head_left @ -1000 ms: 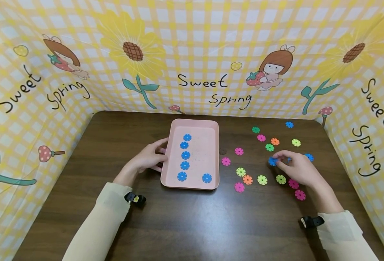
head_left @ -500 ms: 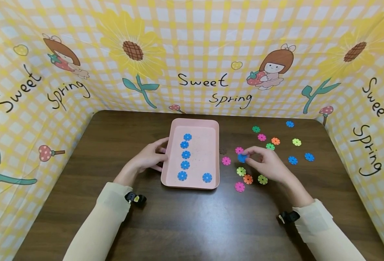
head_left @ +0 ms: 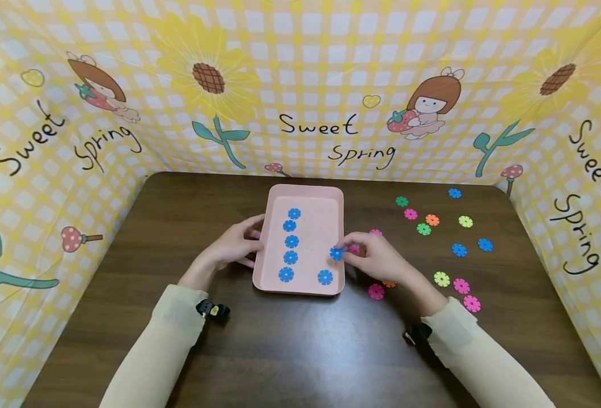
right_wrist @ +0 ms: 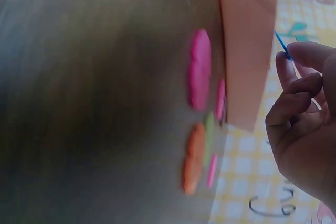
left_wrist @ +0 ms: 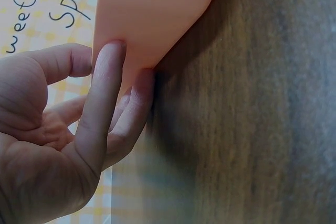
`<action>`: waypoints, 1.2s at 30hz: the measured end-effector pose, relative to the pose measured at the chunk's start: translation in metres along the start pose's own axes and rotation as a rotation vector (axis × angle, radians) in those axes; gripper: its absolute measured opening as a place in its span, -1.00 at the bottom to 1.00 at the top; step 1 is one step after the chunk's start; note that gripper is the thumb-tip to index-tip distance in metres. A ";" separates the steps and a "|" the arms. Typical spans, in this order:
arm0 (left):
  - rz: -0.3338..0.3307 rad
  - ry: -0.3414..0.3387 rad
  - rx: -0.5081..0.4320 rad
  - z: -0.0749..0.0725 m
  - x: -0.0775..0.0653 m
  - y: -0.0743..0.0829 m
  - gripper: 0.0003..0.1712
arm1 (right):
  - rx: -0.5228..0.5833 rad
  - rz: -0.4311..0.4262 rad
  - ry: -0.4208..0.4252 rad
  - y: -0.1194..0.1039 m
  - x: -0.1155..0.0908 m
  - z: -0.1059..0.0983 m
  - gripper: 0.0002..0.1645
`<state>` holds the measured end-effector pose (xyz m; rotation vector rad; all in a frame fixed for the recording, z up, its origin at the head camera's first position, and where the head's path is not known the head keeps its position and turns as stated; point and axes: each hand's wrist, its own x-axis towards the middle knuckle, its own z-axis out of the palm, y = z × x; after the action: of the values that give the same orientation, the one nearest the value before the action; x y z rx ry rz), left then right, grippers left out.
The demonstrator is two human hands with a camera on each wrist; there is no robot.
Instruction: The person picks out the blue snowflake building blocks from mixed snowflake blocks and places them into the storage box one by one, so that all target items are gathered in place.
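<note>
Blue disc (head_left: 337, 253), pinched in grip of right hand (head_left: 381, 258), just above right rim of pink tray (head_left: 312, 218). Left hand (head_left: 232, 243), unclenched, touching tray's left wall. Six blue discs (head_left: 292, 241), lying in tray. Coloured discs (head_left: 423, 229), scattered on desk (head_left: 285, 351) to the right.

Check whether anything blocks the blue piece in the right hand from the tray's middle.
Nothing visible does. The right hand pinches the blue piece at the right rim of the pink tray; the blue column lies beyond that middle, the single blue disc nearer the person.
</note>
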<state>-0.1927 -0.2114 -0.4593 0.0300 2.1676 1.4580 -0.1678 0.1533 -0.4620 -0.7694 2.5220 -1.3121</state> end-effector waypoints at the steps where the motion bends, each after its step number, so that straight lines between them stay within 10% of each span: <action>1: -0.001 0.001 0.000 0.000 0.000 0.000 -0.05 | -0.012 0.003 -0.010 -0.001 0.002 0.004 -0.82; 20: -0.001 0.005 -0.004 0.003 -0.001 0.005 -0.08 | -0.397 0.047 -0.020 -0.015 0.013 0.029 -0.84; 36: -0.004 0.005 -0.003 0.000 0.000 -0.001 -0.08 | -0.162 0.034 0.104 -0.012 -0.006 -0.011 -0.75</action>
<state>-0.1924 -0.2113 -0.4602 0.0210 2.1680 1.4600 -0.1624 0.1587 -0.4458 -0.7020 2.7378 -1.1764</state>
